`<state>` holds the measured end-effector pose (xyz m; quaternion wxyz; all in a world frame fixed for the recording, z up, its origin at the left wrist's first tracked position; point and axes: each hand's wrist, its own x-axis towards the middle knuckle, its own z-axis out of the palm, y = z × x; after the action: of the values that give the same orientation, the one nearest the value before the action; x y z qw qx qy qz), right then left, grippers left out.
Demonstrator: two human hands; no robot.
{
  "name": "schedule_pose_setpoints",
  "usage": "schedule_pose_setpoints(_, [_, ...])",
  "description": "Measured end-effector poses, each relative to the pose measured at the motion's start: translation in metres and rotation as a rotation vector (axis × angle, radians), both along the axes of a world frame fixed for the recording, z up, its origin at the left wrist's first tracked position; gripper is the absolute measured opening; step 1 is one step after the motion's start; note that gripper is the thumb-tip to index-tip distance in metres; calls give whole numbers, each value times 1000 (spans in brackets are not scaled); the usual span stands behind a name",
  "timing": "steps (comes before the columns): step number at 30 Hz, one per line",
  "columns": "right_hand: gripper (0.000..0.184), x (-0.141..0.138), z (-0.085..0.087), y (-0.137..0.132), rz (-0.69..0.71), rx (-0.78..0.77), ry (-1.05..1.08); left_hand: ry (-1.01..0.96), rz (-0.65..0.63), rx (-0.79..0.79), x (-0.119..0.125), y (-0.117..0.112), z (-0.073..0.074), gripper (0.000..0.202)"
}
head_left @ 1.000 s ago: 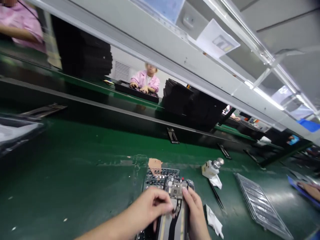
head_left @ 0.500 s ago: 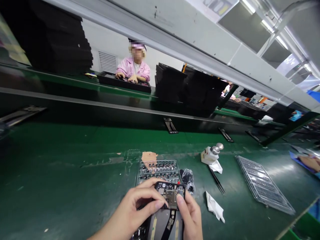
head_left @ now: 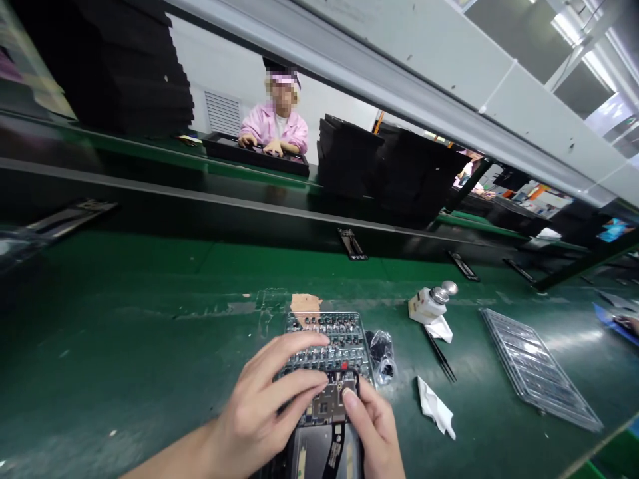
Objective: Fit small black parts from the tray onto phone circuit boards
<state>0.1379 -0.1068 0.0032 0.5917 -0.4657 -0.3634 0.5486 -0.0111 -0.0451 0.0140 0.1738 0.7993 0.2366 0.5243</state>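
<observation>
Both my hands hold a phone circuit board [head_left: 328, 404] with a metal shield and a thin black cable looping over it. My left hand [head_left: 262, 399] grips its left edge, with the fingers spread above a clear tray of small black parts [head_left: 327, 342]. My right hand [head_left: 372, 426] pinches its right side. Just below the board lies a dark phone housing [head_left: 319, 452] with a black ribbon cable [head_left: 335, 444] on it. My hands hide part of the tray, and the housing runs off the bottom of the picture.
A squeeze bottle [head_left: 428, 304], black tweezers [head_left: 440, 356], a white wipe [head_left: 434, 407] and a clear plastic bag [head_left: 382, 356] lie on the green bench mat [head_left: 124, 319] to the right. Further right is a stacked clear tray [head_left: 539, 369]. Beyond a black conveyor, a co-worker [head_left: 274, 126] works.
The board has come down toward the housing, and my left hand now spreads over the tray. The whole view has shifted slightly, with the bench items sitting further right.
</observation>
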Motion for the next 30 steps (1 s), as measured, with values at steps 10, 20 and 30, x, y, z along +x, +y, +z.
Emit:
schedule_pose_setpoints(10, [28,0,-5,-1,-27,-34,-109,411,-60,399,-5,-5,-5,38])
schedule_pose_setpoints(20, [28,0,0,6,-31,-10,-101,350,-83,33,0,4,-2,23])
schedule_pose_setpoints(30, [21,10,-4,4,-100,15,-382,75,-468,-1172,15,0,-4,20])
